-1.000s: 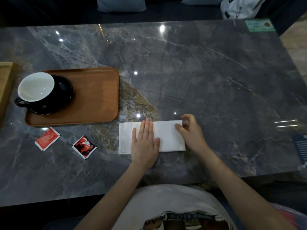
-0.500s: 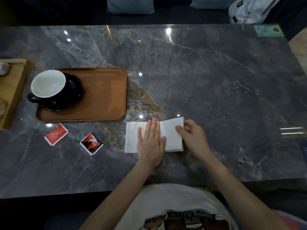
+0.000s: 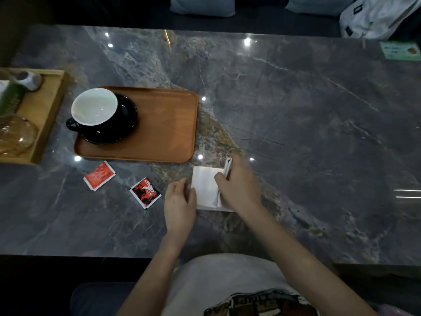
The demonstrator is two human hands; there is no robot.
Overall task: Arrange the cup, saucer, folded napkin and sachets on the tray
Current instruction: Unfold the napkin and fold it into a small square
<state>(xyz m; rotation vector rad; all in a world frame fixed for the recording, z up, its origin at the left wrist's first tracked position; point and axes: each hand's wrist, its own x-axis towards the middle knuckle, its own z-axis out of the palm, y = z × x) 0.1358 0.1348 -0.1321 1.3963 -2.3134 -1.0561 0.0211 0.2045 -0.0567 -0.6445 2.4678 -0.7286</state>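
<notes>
On the dark marble table [image 3: 296,110], just off the tray's near right corner, lies the white napkin [image 3: 205,185]. The right hand [image 3: 239,185] pinches its right-hand flap, which stands up on edge over the rest; the hand hides how far that flap reaches. The left hand [image 3: 180,204] rests at the napkin's left edge with fingers loosely curled, holding nothing that can be made out; both hands are blurred. The wooden tray [image 3: 164,133] carries the black saucer [image 3: 127,124] at its left end, and the cup [image 3: 94,109], white inside, sits on the saucer with its handle pointing left. Two sachets lie on the table in front of the tray: a red sachet [image 3: 99,176] and a red-and-black sachet [image 3: 145,193], their print too small to read. At the left edge, a lighter wooden box [image 3: 49,106] is cut off by the frame.
</notes>
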